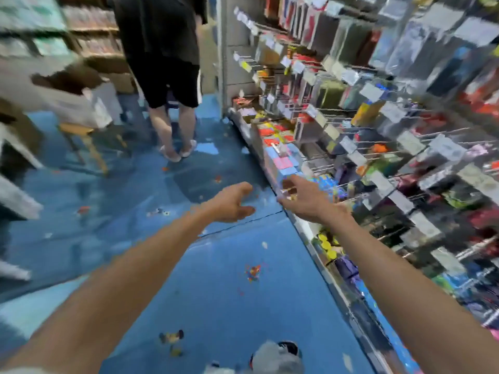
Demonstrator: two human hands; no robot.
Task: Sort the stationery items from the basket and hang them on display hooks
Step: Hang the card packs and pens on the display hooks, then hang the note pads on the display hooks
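The frame is blurred by motion. Both my arms reach forward over the blue floor. My left hand [232, 202] hangs in the air with loosely curled fingers and holds nothing. My right hand [305, 197] stretches toward the low shelf edge, fingers spread, near pastel blue and pink boxes [283, 161]. Whether it touches anything is unclear. To the right, a display wall of metal hooks [383, 147] carries packaged stationery with price tags. No basket is in view.
A person in black shorts and sandals [172, 103] stands ahead in the aisle. A wooden stool [86, 141] and shelving sit at left. Small scraps litter the blue floor [216, 279]. My shoe [286, 349] shows at the bottom.
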